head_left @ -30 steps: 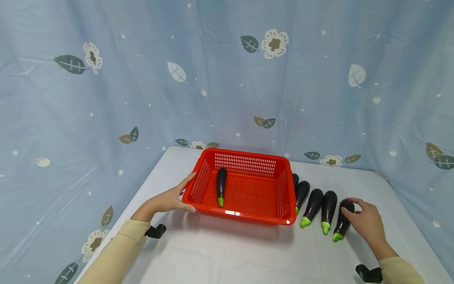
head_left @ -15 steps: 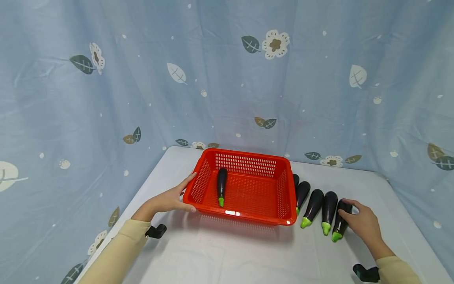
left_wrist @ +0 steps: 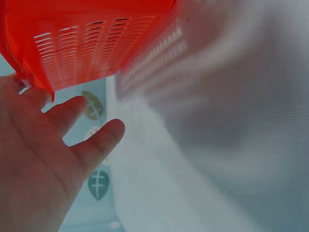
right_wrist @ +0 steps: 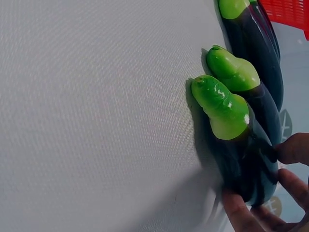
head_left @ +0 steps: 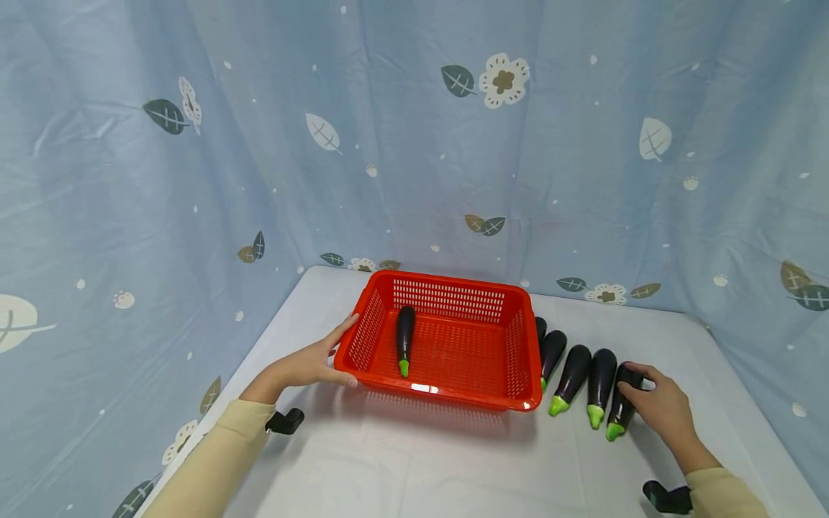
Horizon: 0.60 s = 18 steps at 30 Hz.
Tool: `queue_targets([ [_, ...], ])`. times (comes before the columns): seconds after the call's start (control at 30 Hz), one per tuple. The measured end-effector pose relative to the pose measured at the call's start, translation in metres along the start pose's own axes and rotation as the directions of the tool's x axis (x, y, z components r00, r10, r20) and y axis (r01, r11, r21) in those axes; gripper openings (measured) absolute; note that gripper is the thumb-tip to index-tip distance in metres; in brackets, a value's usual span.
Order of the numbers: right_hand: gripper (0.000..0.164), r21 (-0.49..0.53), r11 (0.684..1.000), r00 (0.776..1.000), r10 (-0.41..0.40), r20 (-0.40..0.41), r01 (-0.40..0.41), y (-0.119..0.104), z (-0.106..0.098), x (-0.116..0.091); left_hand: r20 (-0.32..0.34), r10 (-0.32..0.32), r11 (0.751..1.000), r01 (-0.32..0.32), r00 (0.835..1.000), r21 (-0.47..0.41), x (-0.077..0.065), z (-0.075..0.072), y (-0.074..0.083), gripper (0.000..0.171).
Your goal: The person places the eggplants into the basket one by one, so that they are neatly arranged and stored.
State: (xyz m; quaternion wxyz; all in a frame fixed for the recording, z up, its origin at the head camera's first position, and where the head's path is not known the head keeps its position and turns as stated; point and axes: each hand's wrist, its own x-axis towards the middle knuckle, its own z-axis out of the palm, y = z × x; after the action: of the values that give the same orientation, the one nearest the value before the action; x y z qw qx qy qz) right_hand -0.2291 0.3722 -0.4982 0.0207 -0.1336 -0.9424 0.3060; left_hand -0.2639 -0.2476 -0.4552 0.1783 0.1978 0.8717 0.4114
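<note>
My left hand (head_left: 311,362) rests against the left end of a red plastic basket (head_left: 435,385). Its fingers are spread along the side, with the thumb by the front rim; in the left wrist view, the lower fingers (left_wrist: 99,142) stand apart from the wall. One eggplant (head_left: 404,338) lies in the basket's left part. At the right, my right hand (head_left: 667,414) grips the rounded dark end of the rightmost eggplant (head_left: 623,403). Its green stem end (right_wrist: 222,106) points toward me, on the cloth. Fingers cover part of the dark end.
Several more eggplants (head_left: 601,381) lie in a row between the basket and my right hand, one partly hidden behind the basket's right wall (head_left: 529,352). White cloth (head_left: 466,475) covers the table. A blue patterned curtain (head_left: 414,144) hangs behind and at the left.
My right hand and the rightmost eggplant have shifted slightly left, closer to the neighbouring eggplant, then stayed nearly still. The left hand and basket show no visible movement.
</note>
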Motion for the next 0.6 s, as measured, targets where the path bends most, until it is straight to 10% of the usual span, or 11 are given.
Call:
queue_targets([
  [0.6,0.058,0.013,1.0,1.0,0.009,-0.022,-0.008,-0.0029,-0.0052,0.0003,-0.004,-0.007,1.0,0.007,1.0,-0.005,-0.0001,0.0004,-0.0008,0.121],
])
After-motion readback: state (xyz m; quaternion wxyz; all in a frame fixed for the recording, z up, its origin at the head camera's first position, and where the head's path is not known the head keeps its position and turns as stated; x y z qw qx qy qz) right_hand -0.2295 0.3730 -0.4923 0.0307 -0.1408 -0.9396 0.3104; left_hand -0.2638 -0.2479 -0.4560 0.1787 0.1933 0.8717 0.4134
